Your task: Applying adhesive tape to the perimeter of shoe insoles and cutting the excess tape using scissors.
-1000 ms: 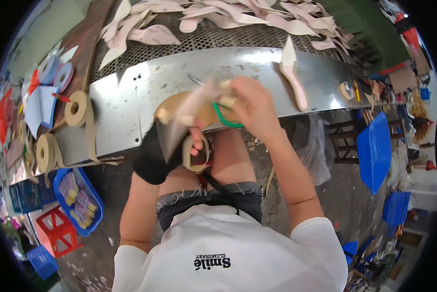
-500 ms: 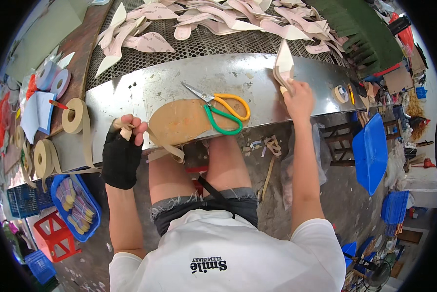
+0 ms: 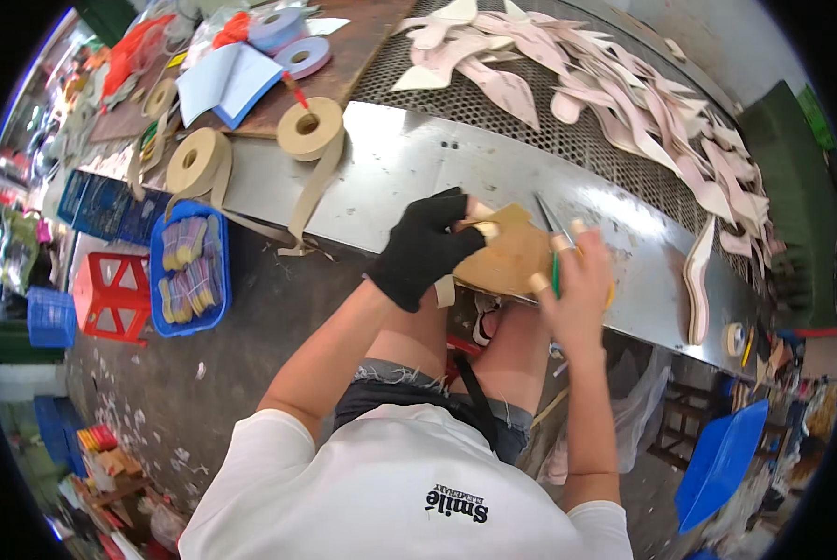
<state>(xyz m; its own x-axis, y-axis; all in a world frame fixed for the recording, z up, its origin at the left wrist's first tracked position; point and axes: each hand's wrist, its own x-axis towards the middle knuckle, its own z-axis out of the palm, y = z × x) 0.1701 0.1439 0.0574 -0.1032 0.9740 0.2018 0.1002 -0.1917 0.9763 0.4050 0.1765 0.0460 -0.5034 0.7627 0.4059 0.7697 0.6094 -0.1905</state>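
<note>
My left hand (image 3: 430, 245), in a black fingerless glove, is closed with its fingertips pinched on a tan tape strip (image 3: 446, 291), whose end hangs below the glove at the bench edge. Under and beside it lies a brown rounded board (image 3: 498, 264). Just right of that, my right hand (image 3: 577, 285) is bare, its fingers apart and slightly blurred over the scissors (image 3: 551, 217). Their blades point away from me; my fingers partly hide the green and orange handles. Further right, a small stack of pale pink insole-like pieces (image 3: 697, 285) rests on the metal bench top (image 3: 418, 173).
Two tan tape rolls (image 3: 310, 129) stand at the left with their strips trailing over the edge. More pink pieces (image 3: 624, 103) are heaped on the mesh behind. A blue basket (image 3: 193, 313) of bundled pieces and a red stool (image 3: 112, 297) are at left; a blue tray (image 3: 722, 467) is at right.
My right hand has let go of the pink stack and moved left to the scissors. My left hand has come right, over the board. The whole view has swung toward the left.
</note>
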